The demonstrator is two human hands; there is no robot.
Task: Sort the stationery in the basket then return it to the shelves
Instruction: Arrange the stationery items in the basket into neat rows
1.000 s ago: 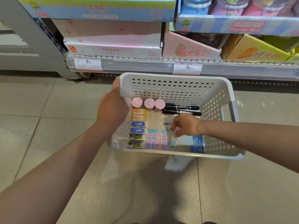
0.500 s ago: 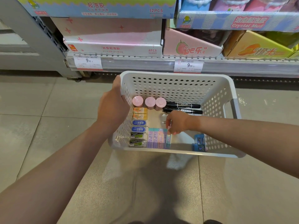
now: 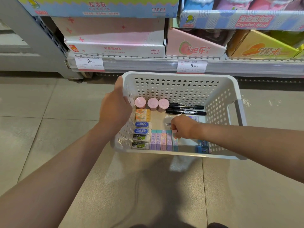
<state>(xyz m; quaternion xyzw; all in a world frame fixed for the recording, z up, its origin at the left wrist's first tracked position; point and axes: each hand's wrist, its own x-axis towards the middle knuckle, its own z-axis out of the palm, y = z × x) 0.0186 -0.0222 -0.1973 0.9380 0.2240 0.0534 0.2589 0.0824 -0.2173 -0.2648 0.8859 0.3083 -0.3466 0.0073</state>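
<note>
Left hand (image 3: 115, 107) grips basket (image 3: 179, 76) wall, steadying it on the floor. Right hand (image 3: 181, 126) pinches a teal eraser (image 3: 175, 143), seating it beside the pastel row (image 3: 160, 140), like with like.

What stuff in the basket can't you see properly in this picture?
Head view, the only one:
- A clear packet on the basket floor: mostly covered by the right hand.
- Blue items in the near right corner: partly behind the right forearm, too small to name.
- Left hand fingertips: hidden over the basket wall.
- Eraser label print: too small to read.
</note>
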